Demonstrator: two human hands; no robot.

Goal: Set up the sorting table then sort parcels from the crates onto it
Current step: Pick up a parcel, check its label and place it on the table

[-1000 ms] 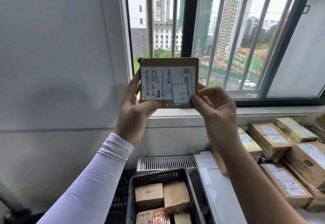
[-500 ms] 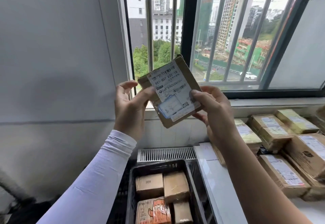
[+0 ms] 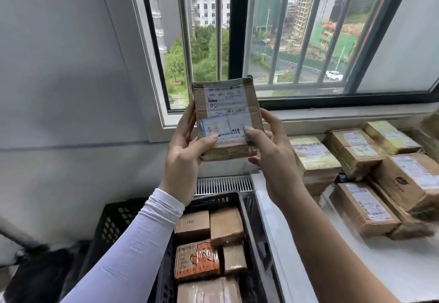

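Observation:
A small brown cardboard parcel [image 3: 226, 103] with a white shipping label faces me, held up in front of the window. My left hand [image 3: 184, 157] grips its left edge, thumb on the lower label. My right hand [image 3: 270, 153] grips its right edge, thumb on the label's lower right corner. Below stands a black plastic crate [image 3: 111, 226] holding several taped parcels, one with an orange print [image 3: 197, 258]. To the right lies the white sorting table [image 3: 392, 267], with several brown parcels [image 3: 363, 205] stacked along its far side.
A barred window [image 3: 280, 34] and its sill fill the wall ahead. A white radiator grille [image 3: 223, 185] sits behind the crate. A grey wall stands to the left. Dark objects lie on the floor at the lower left.
The parcel has turned from landscape through a tilt to portrait, and both hands have lowered it a little. My view has tipped downward, showing more of the crate.

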